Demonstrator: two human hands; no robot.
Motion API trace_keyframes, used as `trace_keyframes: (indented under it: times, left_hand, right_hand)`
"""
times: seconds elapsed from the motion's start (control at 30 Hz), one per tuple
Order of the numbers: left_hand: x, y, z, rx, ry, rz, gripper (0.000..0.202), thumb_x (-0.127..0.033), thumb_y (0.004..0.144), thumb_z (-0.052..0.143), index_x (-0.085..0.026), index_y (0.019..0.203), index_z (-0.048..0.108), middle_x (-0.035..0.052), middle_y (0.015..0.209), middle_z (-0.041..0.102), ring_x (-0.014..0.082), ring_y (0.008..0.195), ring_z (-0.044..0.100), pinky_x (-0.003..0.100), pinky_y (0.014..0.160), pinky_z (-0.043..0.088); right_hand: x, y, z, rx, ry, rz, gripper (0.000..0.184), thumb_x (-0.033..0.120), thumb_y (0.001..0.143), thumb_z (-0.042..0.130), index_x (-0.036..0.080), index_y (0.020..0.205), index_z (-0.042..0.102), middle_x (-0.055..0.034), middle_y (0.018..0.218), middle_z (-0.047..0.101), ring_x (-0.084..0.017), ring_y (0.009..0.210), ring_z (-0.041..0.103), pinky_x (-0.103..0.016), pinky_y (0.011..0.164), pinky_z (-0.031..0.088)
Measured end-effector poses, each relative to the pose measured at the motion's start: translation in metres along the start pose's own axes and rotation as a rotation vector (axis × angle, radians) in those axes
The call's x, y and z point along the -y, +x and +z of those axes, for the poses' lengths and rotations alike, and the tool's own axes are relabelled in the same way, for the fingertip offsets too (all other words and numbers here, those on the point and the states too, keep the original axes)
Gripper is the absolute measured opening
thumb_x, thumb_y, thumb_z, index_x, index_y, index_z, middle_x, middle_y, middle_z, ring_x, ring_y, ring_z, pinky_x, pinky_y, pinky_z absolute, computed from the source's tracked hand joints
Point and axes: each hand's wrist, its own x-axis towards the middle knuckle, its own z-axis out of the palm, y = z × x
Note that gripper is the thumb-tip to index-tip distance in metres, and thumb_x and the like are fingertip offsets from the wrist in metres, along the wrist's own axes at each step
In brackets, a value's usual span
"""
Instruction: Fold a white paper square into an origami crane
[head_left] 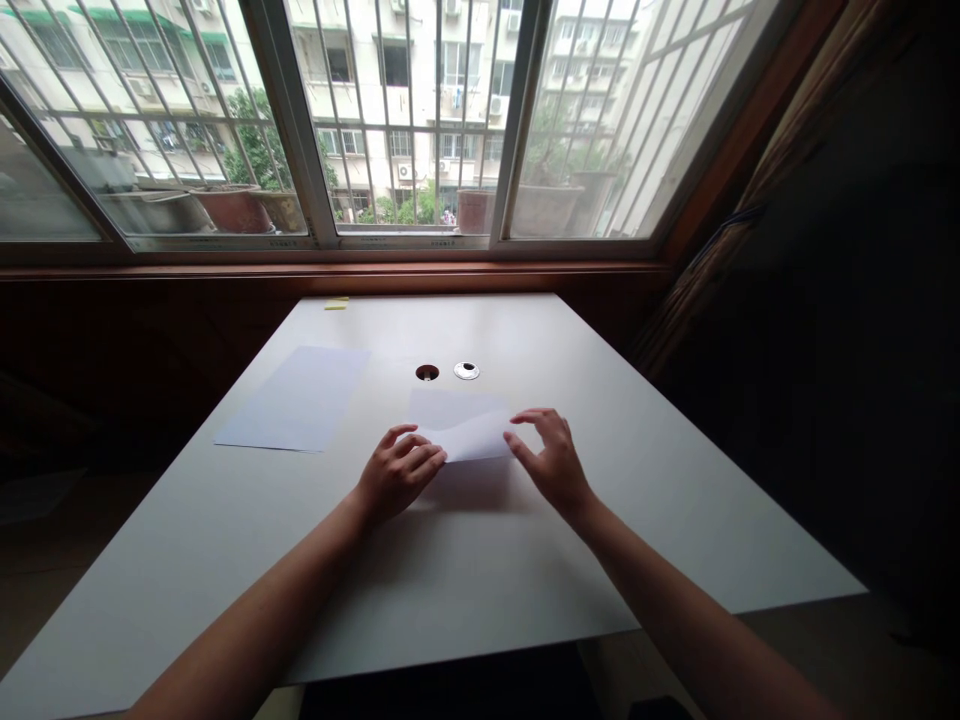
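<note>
A white sheet of paper (pixel 466 428) lies at the middle of the white table (pixel 480 560), its near edge lifted and bent over toward the window. My left hand (pixel 399 472) has its fingers curled and pinches the sheet's near left corner. My right hand (pixel 551 460) grips the near right corner between thumb and fingers, the other fingers spread above the paper.
A second flat white sheet (pixel 296 398) lies to the left. A round cable hole (pixel 427 372) and its loose silver cap (pixel 466 371) sit just beyond the folded sheet. A small yellow note (pixel 335 304) lies at the far edge, under the barred window (pixel 390 120).
</note>
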Motion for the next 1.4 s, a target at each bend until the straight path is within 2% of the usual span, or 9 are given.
trace_keyframes:
  times: [0.07,0.13,0.2,0.33,0.43,0.57,1.07,1.27,1.4]
  left_hand:
    - [-0.002,0.000,0.000,-0.006,0.005,0.003,0.023,-0.013,0.093,0.060,-0.024,0.113,0.065,0.0022,0.103,0.074,0.0185,0.093,0.066,0.046,0.104,0.044]
    - [-0.004,0.001,-0.001,-0.012,0.006,0.001,0.025,-0.013,0.093,0.061,-0.023,0.116,0.065,0.0028,0.104,0.074,0.0190,0.093,0.065,0.046,0.102,0.045]
    - [-0.007,0.001,-0.002,-0.013,0.004,-0.001,0.027,-0.014,0.093,0.061,-0.023,0.118,0.064,0.0031,0.105,0.074,0.0192,0.094,0.064,0.045,0.101,0.046]
    - [-0.010,0.002,-0.007,-0.014,-0.001,0.004,0.027,-0.013,0.093,0.062,-0.023,0.118,0.065,0.0027,0.105,0.074,0.0190,0.094,0.064,0.043,0.099,0.047]
    - [-0.010,0.003,-0.009,-0.016,-0.010,-0.012,0.025,-0.014,0.093,0.062,-0.024,0.116,0.066,0.0018,0.103,0.075,0.0191,0.093,0.064,0.043,0.098,0.047]
    - [-0.007,0.000,-0.011,-0.021,-0.023,-0.038,0.022,-0.015,0.094,0.061,-0.025,0.113,0.066,0.0007,0.101,0.075,0.0185,0.090,0.064,0.044,0.098,0.047]
    - [0.025,-0.015,-0.030,-0.016,-0.037,-0.026,0.022,-0.015,0.092,0.066,-0.025,0.111,0.066,0.0015,0.103,0.075,0.0208,0.095,0.064,0.038,0.083,0.050]
    - [0.013,-0.010,-0.026,0.047,-0.029,-0.007,0.022,-0.018,0.092,0.066,-0.026,0.113,0.065,0.0014,0.105,0.074,0.0217,0.098,0.062,0.040,0.088,0.049]
    - [0.001,-0.005,-0.019,0.048,-0.033,0.015,0.022,-0.015,0.094,0.060,-0.025,0.113,0.065,0.0027,0.105,0.073,0.0207,0.096,0.063,0.039,0.085,0.049]
  right_hand:
    - [0.015,-0.008,0.004,0.012,-0.144,-0.281,0.021,0.035,0.091,0.064,0.025,0.109,0.069,-0.0087,0.117,0.065,-0.028,0.118,0.054,-0.048,0.106,0.042]
    - [0.028,-0.013,0.010,0.100,-0.240,-0.489,0.022,0.031,0.092,0.064,0.026,0.114,0.068,-0.0069,0.116,0.067,-0.027,0.118,0.054,-0.048,0.108,0.039]
    - [0.035,-0.015,0.018,0.149,-0.302,-0.605,0.022,0.027,0.094,0.062,0.026,0.115,0.068,-0.0058,0.113,0.069,-0.025,0.114,0.056,-0.047,0.110,0.037]
    - [0.034,-0.014,0.033,0.149,-0.339,-0.705,0.018,0.019,0.095,0.060,0.025,0.109,0.069,-0.0037,0.102,0.072,-0.022,0.102,0.060,-0.044,0.106,0.039]
    - [0.028,-0.014,0.037,0.138,-0.338,-0.731,0.018,0.016,0.094,0.061,0.025,0.106,0.070,-0.0030,0.099,0.073,-0.020,0.095,0.060,-0.041,0.099,0.042]
    - [0.020,-0.015,0.036,0.107,-0.324,-0.698,0.016,0.017,0.092,0.064,0.026,0.104,0.071,-0.0026,0.098,0.073,-0.019,0.093,0.060,-0.038,0.093,0.042]
    - [0.002,-0.014,0.030,0.016,-0.275,-0.644,0.019,0.018,0.090,0.068,0.027,0.106,0.071,-0.0024,0.100,0.074,-0.022,0.094,0.058,-0.039,0.091,0.043]
    - [0.009,-0.016,0.037,0.042,-0.280,-0.665,0.017,0.019,0.090,0.068,0.027,0.104,0.071,-0.0018,0.099,0.074,-0.020,0.091,0.058,-0.038,0.092,0.042]
    - [0.016,-0.019,0.043,0.089,-0.274,-0.699,0.019,0.018,0.091,0.066,0.028,0.107,0.070,-0.0011,0.100,0.074,-0.019,0.089,0.058,-0.037,0.092,0.043]
